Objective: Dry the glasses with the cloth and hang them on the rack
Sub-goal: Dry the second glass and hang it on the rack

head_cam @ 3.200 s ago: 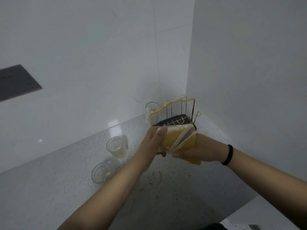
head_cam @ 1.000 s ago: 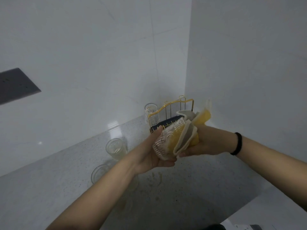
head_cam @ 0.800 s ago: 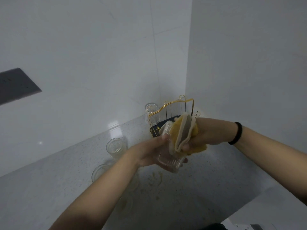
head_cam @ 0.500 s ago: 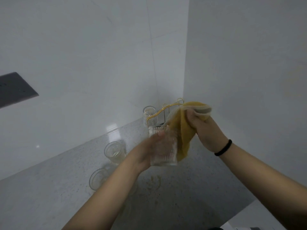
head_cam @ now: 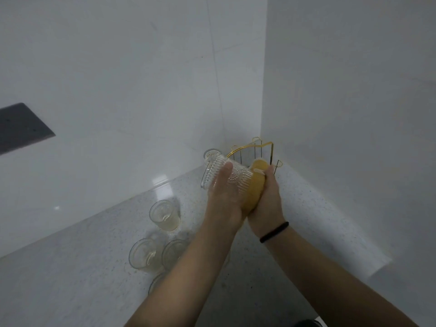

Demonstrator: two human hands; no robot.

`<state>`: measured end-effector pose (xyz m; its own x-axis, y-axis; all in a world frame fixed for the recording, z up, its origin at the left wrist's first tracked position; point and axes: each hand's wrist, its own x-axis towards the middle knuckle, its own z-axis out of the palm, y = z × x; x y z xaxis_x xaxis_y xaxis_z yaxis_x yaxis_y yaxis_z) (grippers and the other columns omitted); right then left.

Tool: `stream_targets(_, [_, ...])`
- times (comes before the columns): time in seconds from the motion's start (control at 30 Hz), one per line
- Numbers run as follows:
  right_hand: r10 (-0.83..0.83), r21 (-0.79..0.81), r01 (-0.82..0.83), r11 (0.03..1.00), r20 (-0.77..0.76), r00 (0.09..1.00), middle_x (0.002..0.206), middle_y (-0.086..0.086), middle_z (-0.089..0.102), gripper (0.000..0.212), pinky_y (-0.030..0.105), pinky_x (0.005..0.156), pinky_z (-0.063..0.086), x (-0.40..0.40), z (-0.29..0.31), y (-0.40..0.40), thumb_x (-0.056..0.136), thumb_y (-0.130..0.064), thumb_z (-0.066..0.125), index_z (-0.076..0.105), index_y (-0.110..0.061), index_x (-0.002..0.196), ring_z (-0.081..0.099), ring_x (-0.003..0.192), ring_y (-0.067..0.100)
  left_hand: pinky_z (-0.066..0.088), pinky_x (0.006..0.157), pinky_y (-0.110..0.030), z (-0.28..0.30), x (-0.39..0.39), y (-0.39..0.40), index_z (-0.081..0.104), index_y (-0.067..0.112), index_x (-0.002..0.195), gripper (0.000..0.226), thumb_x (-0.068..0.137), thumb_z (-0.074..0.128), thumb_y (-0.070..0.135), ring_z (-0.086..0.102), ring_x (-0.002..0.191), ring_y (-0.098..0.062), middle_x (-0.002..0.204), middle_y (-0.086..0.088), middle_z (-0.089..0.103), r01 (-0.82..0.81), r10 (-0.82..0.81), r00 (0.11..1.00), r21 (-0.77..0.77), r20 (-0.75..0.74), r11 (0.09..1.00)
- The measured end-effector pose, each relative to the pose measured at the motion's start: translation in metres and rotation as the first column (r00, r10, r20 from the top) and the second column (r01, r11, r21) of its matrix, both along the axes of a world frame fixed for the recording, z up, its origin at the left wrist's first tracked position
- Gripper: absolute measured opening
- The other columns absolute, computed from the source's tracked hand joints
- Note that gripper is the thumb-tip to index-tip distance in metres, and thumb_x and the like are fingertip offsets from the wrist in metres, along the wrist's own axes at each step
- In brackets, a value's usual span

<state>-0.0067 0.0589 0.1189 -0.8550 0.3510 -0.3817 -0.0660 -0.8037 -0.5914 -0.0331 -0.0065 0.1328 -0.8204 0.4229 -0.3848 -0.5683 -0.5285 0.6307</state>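
Note:
My left hand (head_cam: 224, 194) grips a ribbed clear glass (head_cam: 218, 172) that lies tilted, its base pointing up and left. Pressed against the glass's right end is a yellow cloth (head_cam: 256, 185), bunched in my right hand (head_cam: 269, 201). Just behind them the gold wire rack (head_cam: 262, 149) stands in the corner of the counter, partly hidden by the glass and cloth. One glass (head_cam: 211, 154) sits at the rack's left end. Three more glasses stand on the counter to the left: one (head_cam: 165, 215) farther back and two (head_cam: 144, 256) (head_cam: 173, 252) nearer me.
White tiled walls (head_cam: 330, 90) meet right behind the rack. The speckled grey counter (head_cam: 59, 279) stretches toward me, with its edge (head_cam: 377, 265) at the right. Another glass rim (head_cam: 157, 283) shows beside my left forearm. A dark panel (head_cam: 21, 126) sits on the left wall.
The glass went from upright to tilted on its side in my left hand. My right hand dropped from above it and pushed the cloth against its right end.

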Motion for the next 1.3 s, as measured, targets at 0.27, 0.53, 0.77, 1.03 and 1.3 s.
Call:
stream_targets(0.27, [-0.052, 0.086, 0.049, 0.995, 0.035, 0.998, 0.108, 0.012, 0.064, 0.057, 0.033, 0.069, 0.055, -0.004, 0.005, 0.005, 0.09, -0.054, 0.037, 0.054, -0.009, 0.12, 0.064, 0.095, 0.024, 0.049, 0.099, -0.048, 0.002, -0.002, -0.003, 0.061, 0.001, 0.116, 0.054, 0.082, 0.058, 0.044, 0.065, 0.109, -0.035, 0.118, -0.024, 0.067, 0.08, -0.081, 0.994, -0.015, -0.073, 0.997])
stream_targets(0.53, [-0.122, 0.272, 0.079, 0.959, 0.148, 0.981, 0.105, 0.01, 0.065, 0.055, 0.04, 0.083, 0.053, -0.007, 0.002, -0.005, 0.087, -0.058, 0.04, 0.059, -0.012, 0.11, 0.064, 0.095, 0.021, 0.053, 0.092, -0.045, -0.013, -0.004, -0.008, 0.066, 0.002, 0.105, 0.053, 0.096, 0.044, 0.049, 0.07, 0.1, -0.032, 0.109, -0.023, 0.07, 0.156, -0.159, 0.986, -0.051, -0.044, 0.986])
stream_targets(0.77, [-0.093, 0.209, 0.071, 0.975, 0.095, 0.991, 0.117, 0.013, 0.061, 0.063, 0.04, 0.091, 0.05, -0.002, 0.0, -0.02, 0.087, -0.058, 0.037, 0.051, -0.008, 0.124, 0.06, 0.103, 0.025, 0.06, 0.074, -0.038, -0.004, -0.006, -0.002, 0.073, 0.003, 0.098, 0.052, 0.085, 0.057, 0.05, 0.072, 0.091, -0.031, 0.102, -0.022, 0.072, 0.129, -0.132, 0.988, -0.038, -0.085, 0.991])
stream_targets(1.03, [-0.021, 0.491, -0.011, 0.871, 0.061, 0.998, 0.059, 0.007, 0.055, 0.057, 0.023, 0.051, 0.052, -0.007, 0.02, 0.034, 0.088, -0.061, 0.029, 0.054, -0.013, 0.068, 0.057, 0.056, 0.019, 0.055, 0.091, -0.043, -0.009, -0.009, -0.023, 0.072, 0.019, 0.11, 0.033, 0.082, 0.067, 0.036, 0.066, 0.106, -0.027, 0.113, -0.009, 0.07, 0.28, -0.354, 0.875, -0.253, -0.33, 0.926])
stream_targets(1.3, [-0.019, 0.723, 0.095, 0.685, -0.113, 0.993, 0.062, -0.007, 0.058, 0.031, 0.014, 0.049, 0.047, 0.004, 0.012, 0.027, 0.094, -0.037, 0.042, 0.058, -0.015, 0.081, 0.057, 0.052, 0.002, 0.058, 0.083, -0.036, -0.007, -0.008, -0.032, 0.077, 0.029, 0.093, 0.055, 0.048, 0.089, 0.057, 0.07, 0.099, -0.027, 0.106, -0.007, 0.073, 0.449, -0.589, 0.736, -0.411, -0.333, 0.793])
